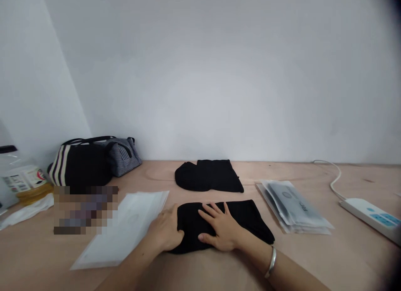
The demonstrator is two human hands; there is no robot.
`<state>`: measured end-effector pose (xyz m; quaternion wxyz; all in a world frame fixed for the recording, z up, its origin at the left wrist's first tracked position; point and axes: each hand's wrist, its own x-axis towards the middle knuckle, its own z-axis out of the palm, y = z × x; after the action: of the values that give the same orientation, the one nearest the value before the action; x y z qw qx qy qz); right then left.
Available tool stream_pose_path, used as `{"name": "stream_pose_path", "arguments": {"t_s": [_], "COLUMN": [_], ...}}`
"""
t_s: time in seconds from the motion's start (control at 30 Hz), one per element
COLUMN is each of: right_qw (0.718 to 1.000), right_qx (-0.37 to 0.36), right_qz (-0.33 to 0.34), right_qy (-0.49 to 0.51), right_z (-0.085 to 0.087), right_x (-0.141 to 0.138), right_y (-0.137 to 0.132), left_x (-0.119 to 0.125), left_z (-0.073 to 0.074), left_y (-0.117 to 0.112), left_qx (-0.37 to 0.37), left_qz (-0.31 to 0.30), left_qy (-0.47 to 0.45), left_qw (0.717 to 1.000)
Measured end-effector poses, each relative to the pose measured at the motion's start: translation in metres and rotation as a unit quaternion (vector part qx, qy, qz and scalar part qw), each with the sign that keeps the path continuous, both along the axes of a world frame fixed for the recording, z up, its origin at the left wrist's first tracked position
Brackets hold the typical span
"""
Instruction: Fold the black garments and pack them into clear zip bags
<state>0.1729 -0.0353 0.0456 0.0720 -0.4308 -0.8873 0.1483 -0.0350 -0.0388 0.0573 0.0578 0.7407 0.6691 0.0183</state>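
Note:
A folded black garment (191, 224) lies flat on the table in front of me. My right hand (222, 228) rests on top of it, palm down with the fingers spread. At the garment's left end, my left hand (166, 230) grips the edge with its thumb against the cloth; some of its fingers are hidden. Farther back lies a second folded black garment (208, 176), touched by neither hand. Pale translucent plastic bags (125, 228) lie left of my left hand. To the right is a small stack of frosted bags (293, 205) with dark contents.
A black bag with white stripes (84, 165) and a striped pouch (124, 157) stand at the back left. Beside them are a bottle of yellow liquid (26, 180) and white tissue (29, 213). At right lies a white power strip (372, 215) with its cable (336, 182).

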Motion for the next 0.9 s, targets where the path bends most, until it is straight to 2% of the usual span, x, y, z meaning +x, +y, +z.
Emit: {"name": "stream_pose_path", "arguments": {"t_s": [0.1, 0.2, 0.3, 0.37, 0.43, 0.53, 0.63, 0.73, 0.83, 0.9], "right_qw": [0.999, 0.999, 0.999, 0.999, 0.995, 0.967, 0.932, 0.928, 0.933, 0.926], "right_qx": [-0.029, -0.023, -0.023, -0.018, 0.018, 0.105, 0.117, 0.067, -0.004, -0.054], "right_qz": [-0.015, -0.038, -0.044, -0.041, -0.071, -0.216, -0.342, -0.365, -0.354, -0.357], "right_qy": [-0.007, -0.007, -0.003, 0.024, 0.070, 0.081, 0.025, 0.025, 0.068, 0.109], "right_z": [-0.006, -0.010, -0.009, -0.006, -0.003, 0.000, -0.002, -0.008, -0.013, -0.013], "right_x": [-0.007, -0.015, -0.020, -0.017, -0.005, 0.029, 0.070, 0.099, 0.108, 0.106], "right_y": [0.003, 0.004, 0.007, 0.010, 0.014, 0.018, 0.018, 0.012, 0.007, 0.006], "left_x": [-0.007, -0.012, -0.007, 0.005, 0.023, 0.055, 0.081, 0.088, 0.082, 0.077], "left_z": [0.008, 0.019, 0.030, 0.034, 0.034, 0.027, 0.011, -0.006, -0.018, -0.022], "left_y": [0.001, 0.006, 0.010, 0.013, 0.013, 0.011, 0.003, -0.007, -0.014, -0.016], "left_qx": [-0.027, -0.010, 0.071, 0.137, 0.193, 0.219, 0.153, 0.133, 0.132, 0.107], "left_qz": [-0.014, -0.023, -0.013, -0.022, -0.044, -0.074, -0.158, -0.258, -0.283, -0.294], "left_qy": [-0.015, -0.080, -0.156, -0.199, -0.239, -0.281, -0.303, -0.233, -0.124, -0.087], "left_qw": [0.999, 0.996, 0.985, 0.970, 0.951, 0.932, 0.927, 0.928, 0.942, 0.946]}}
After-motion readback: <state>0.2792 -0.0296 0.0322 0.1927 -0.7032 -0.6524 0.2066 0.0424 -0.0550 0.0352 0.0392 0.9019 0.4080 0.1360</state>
